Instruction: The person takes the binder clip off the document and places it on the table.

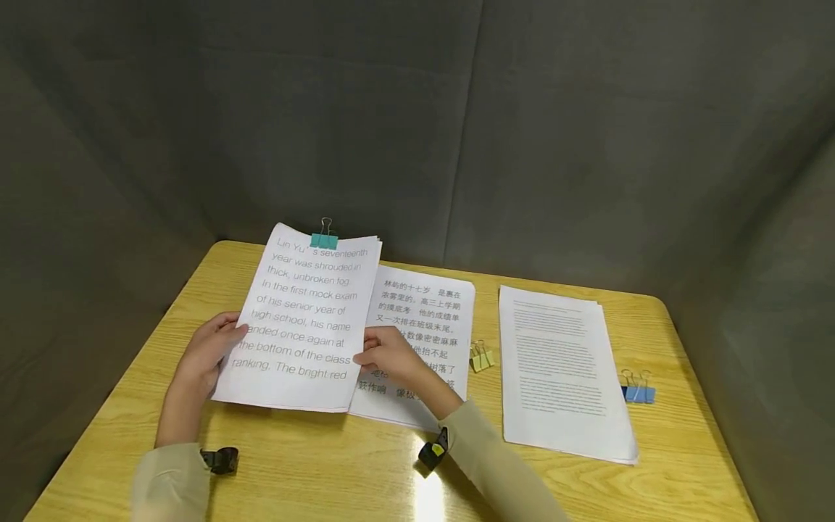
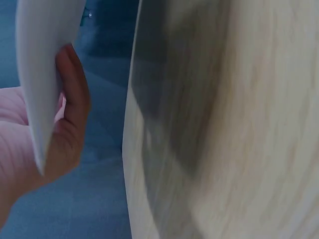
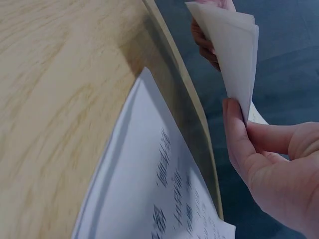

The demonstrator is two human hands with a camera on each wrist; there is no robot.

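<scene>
A stack of white sheets with large English print (image 1: 300, 319) is raised off the table and tilted, a teal binder clip (image 1: 324, 241) fixed on its top edge. My left hand (image 1: 210, 349) grips its left edge, the thumb on the front; in the left wrist view the fingers (image 2: 75, 84) lie behind the paper (image 2: 42, 64). On the right edge, my right hand (image 1: 391, 353) pinches the stack between thumb and fingers, as the right wrist view also shows (image 3: 279, 159). Beneath that hand lies a stack with Chinese print (image 1: 424, 304), partly covered by the raised one and the forearm.
A yellow binder clip (image 1: 482, 357) lies against the Chinese stack's right edge. Farther right is a stack of small-print sheets (image 1: 561, 370), with a blue binder clip (image 1: 639, 391) at its right edge. The wooden table (image 1: 313, 464) ends at a grey curtain (image 1: 365, 130).
</scene>
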